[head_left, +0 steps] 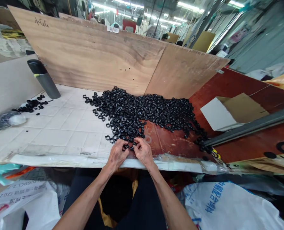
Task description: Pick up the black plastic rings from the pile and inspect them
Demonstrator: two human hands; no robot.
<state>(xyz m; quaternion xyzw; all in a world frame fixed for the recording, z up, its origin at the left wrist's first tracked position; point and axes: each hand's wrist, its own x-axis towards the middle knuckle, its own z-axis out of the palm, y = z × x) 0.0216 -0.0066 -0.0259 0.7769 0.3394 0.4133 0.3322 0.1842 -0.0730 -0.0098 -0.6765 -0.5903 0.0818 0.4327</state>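
Observation:
A large heap of small black rings [142,115], probably rubber or plastic, spreads across the work surface. My left hand [116,154] and my right hand [144,152] meet at the heap's near edge, close to the front of the table. The fingers of both hands are curled and pinch small black rings between them, though the fingers partly hide those rings. The heap lies partly on a white tile-patterned surface [60,134] and partly on a red-brown board [170,137]. A smaller cluster of black rings [33,105] lies farther left.
A plywood panel [96,51] stands along the back. A dark grey flask [43,78] stands at the left, near a bag of black parts [5,120]. A cardboard box flap [233,111] and a metal rail [252,127] lie right. White sacks [225,207] sit below the table edge.

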